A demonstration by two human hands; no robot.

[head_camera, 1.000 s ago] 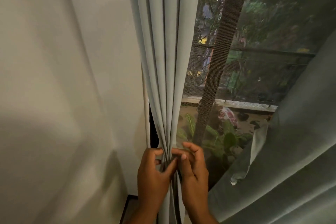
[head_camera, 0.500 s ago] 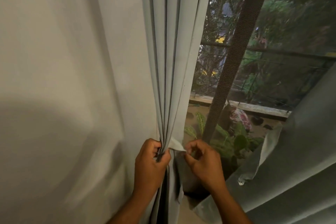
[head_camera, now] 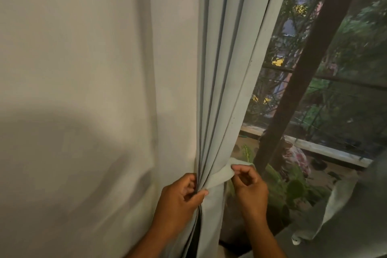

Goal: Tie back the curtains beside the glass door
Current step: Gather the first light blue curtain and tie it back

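A pale grey-blue curtain (head_camera: 232, 69) hangs gathered in folds along the left side of the glass door (head_camera: 335, 94). My left hand (head_camera: 180, 197) grips the bunched folds low down, thumb across the front. My right hand (head_camera: 249, 184) pinches the end of a pale fabric tie-back strip (head_camera: 219, 175) that comes out from the gathered folds and runs to the right. A second curtain (head_camera: 360, 216) of the same cloth fills the lower right corner, with a loose strip (head_camera: 335, 211) hanging on it.
A plain white wall (head_camera: 83, 90) fills the left half. A dark door frame bar (head_camera: 310, 73) slants across the glass. Outside lie potted plants (head_camera: 293, 186), a balcony ledge (head_camera: 326, 148) and trees.
My hands, close together on the folds a second ago, have separated. My right hand has drawn the tie-back strip out to the right while my left keeps its grip. The view moved closer.
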